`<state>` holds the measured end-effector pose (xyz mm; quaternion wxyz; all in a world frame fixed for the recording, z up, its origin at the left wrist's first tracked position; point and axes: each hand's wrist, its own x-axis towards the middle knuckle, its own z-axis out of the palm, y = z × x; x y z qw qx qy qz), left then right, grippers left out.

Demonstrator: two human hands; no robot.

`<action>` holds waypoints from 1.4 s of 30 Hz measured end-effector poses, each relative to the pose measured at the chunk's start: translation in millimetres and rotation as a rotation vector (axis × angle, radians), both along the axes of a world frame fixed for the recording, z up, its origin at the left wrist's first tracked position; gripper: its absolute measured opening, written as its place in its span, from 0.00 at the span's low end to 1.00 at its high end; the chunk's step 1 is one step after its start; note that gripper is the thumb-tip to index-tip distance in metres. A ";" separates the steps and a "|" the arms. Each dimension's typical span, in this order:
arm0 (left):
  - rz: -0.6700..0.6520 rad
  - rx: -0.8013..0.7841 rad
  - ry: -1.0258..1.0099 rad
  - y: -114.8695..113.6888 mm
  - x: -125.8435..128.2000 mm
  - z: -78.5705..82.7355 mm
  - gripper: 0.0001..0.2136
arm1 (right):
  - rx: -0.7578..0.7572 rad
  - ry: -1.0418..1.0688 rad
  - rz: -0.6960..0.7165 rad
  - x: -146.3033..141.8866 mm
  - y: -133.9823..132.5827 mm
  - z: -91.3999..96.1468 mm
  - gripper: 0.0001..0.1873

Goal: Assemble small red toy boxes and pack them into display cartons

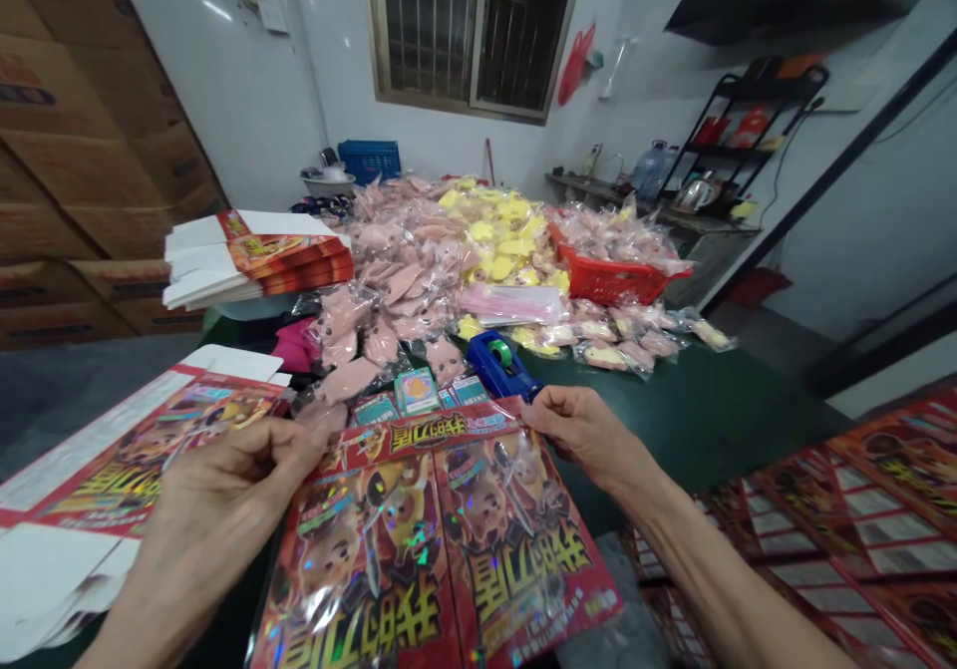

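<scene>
- Left hand: the fingers are closed, pinching the upper left edge of the packet from the 9 o'clock side.
- Right hand: the fingers are closed, pinching the upper right edge of the same packet from the 3 o'clock side.
- Glossy red printed packet: flat, with holographic cartoon-dog artwork under clear plastic film; it is held up by both hands over the dark green worktop, with its printed title upside down to the wearer.
- Step in hand: both hands hold the packet spread flat, with its top edge raised.
- Near the packet, at 12 o'clock: small card packs in blue-green wrappers and a blue plastic tape dispenser.
- At 9 o'clock: a flat, opened white-and-red cardboard box blank.
- At 10 o'clock: a stack of folded red-and-white cardboard sleeves.
- At 3 o'clock: overlapping red printed sheets.
- Beyond, at 12 o'clock: a heap of pink plastic-bagged items, yellow bagged items and a red plastic basket.
- In the way: the card packs and tape dispenser lie just beyond the packet's top edge.
</scene>
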<state>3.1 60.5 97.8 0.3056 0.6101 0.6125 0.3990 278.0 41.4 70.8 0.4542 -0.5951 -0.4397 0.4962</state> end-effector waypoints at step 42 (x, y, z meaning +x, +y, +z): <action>-0.085 -0.132 -0.111 13.1 -20.7 -26.3 0.19 | 0.479 -0.446 -0.077 -5.1 -8.7 -26.9 0.12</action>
